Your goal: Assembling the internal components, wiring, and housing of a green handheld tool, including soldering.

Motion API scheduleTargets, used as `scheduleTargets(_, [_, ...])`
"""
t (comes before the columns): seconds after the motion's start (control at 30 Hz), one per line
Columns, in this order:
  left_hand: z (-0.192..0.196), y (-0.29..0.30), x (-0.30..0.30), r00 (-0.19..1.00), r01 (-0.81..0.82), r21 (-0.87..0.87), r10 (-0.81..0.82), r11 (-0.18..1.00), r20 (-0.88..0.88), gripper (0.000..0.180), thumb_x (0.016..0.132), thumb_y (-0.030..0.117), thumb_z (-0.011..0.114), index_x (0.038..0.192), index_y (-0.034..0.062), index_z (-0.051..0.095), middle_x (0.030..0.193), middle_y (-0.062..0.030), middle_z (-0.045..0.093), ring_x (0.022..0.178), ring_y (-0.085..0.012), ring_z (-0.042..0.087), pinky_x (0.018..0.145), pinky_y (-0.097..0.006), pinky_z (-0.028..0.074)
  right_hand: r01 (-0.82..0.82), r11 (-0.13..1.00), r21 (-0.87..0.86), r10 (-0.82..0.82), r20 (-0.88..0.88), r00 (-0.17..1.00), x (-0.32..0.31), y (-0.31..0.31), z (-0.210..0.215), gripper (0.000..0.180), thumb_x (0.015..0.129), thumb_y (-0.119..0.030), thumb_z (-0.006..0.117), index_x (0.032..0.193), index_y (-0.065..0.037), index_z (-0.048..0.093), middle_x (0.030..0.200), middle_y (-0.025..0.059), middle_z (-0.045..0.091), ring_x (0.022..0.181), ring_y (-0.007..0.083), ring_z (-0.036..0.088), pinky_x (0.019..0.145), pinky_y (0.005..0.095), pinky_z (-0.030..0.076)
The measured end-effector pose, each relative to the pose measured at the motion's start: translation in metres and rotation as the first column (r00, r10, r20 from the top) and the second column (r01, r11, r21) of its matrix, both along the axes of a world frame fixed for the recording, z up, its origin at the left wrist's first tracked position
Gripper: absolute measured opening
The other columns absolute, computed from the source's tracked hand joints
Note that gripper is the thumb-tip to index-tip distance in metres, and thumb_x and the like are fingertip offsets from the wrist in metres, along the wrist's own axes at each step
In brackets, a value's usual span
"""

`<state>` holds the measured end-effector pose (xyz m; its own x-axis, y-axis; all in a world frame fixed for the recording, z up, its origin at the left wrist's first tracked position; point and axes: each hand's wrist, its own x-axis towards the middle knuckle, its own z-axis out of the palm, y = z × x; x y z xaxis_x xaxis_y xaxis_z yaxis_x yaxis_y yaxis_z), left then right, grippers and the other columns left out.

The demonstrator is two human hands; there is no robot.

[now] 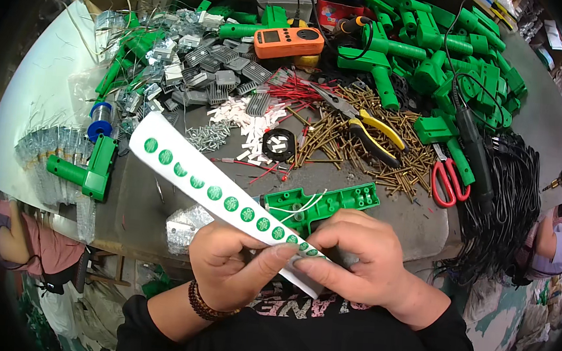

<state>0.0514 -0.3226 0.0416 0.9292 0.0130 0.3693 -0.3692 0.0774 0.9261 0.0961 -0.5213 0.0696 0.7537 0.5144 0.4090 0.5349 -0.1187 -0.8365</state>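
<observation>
A long white strip of round green stickers (230,203) slants up to the left in front of me. My left hand (233,264) is shut on its near part, thumb on top. My right hand (361,261) pinches the near right end of the same strip, its thumb close to the left thumb. Whether a sticker is lifted there is hidden by the fingers. Just beyond my hands lies an opened green plastic tool housing half (352,197) with white wires (305,204) in it. A clear plastic-wrapped piece (188,227) sits beside my left hand.
Green pistol-shaped housings (430,39) pile up at the far right. Brass screws (337,137), yellow-handled pliers (377,133), red scissors (449,182) and black cables (503,199) lie right. An orange meter (288,42), grey metal parts (203,70) and a solder spool (100,122) are farther left.
</observation>
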Motion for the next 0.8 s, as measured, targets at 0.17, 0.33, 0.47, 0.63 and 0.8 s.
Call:
scheduleTargets(0.17, [0.005, -0.004, -0.002, 0.999, -0.022, -0.005, 0.022, 1.000, 0.033, 0.010, 0.083, -0.004, 0.076, 0.088, -0.0024, 0.067, 0.090, -0.0133, 0.074, 0.077, -0.0142, 0.070, 0.068, -0.026, 0.054, -0.062, 0.997, -0.048, 0.066, 0.088, 0.994, 0.001, -0.001, -0.003, 0.012, 0.081, -0.012, 0.076, 0.082, -0.003, 0.068, 0.073, 0.0085, 0.063, 0.065, 0.0246, 0.059, 0.059, 0.0347, 0.043])
scheduleTargets(0.33, [-0.003, -0.001, -0.006, 0.998, -0.050, -0.031, 0.049, 0.998, -0.033, 0.011, 0.083, -0.006, 0.075, 0.086, -0.0038, 0.065, 0.094, -0.0145, 0.073, 0.080, -0.0132, 0.069, 0.070, -0.026, 0.054, -0.066, 0.998, -0.013, 0.067, 0.018, 0.998, 0.000, 0.004, -0.007, 0.013, 0.083, -0.013, 0.074, 0.079, -0.004, 0.066, 0.070, 0.0086, 0.061, 0.063, 0.0263, 0.059, 0.059, 0.0379, 0.043])
scheduleTargets(0.47, [-0.001, -0.006, -0.008, 0.996, -0.051, -0.131, 0.041, 0.990, -0.082, 0.012, 0.082, -0.006, 0.076, 0.087, -0.0038, 0.065, 0.094, -0.0145, 0.073, 0.081, -0.0131, 0.069, 0.070, -0.026, 0.054, -0.099, 0.995, 0.001, 0.099, -0.026, 0.995, 0.000, 0.004, -0.011, 0.013, 0.083, -0.013, 0.073, 0.079, -0.003, 0.065, 0.070, 0.0088, 0.060, 0.063, 0.0263, 0.059, 0.059, 0.0377, 0.044])
scheduleTargets(0.63, [-0.007, -0.002, -0.007, 0.992, -0.033, -0.172, 0.011, 0.985, -0.128, 0.014, 0.081, -0.006, 0.076, 0.085, -0.0023, 0.064, 0.094, -0.0138, 0.073, 0.081, -0.0125, 0.069, 0.072, -0.025, 0.053, -0.137, 0.990, -0.040, 0.134, -0.061, 0.989, 0.000, 0.005, -0.009, 0.012, 0.083, -0.012, 0.073, 0.079, -0.003, 0.065, 0.070, 0.0086, 0.060, 0.064, 0.0258, 0.058, 0.058, 0.0372, 0.043])
scheduleTargets(0.8, [0.008, -0.009, -0.006, 0.977, -0.074, -0.394, -0.012, 0.916, -0.211, 0.015, 0.082, -0.007, 0.075, 0.086, -0.0023, 0.062, 0.092, -0.0125, 0.072, 0.082, -0.0115, 0.068, 0.074, -0.025, 0.053, -0.148, 0.989, -0.010, 0.147, -0.050, 0.988, 0.002, 0.006, -0.010, 0.012, 0.084, -0.011, 0.072, 0.079, -0.003, 0.064, 0.070, 0.0085, 0.060, 0.063, 0.0246, 0.057, 0.057, 0.0368, 0.042])
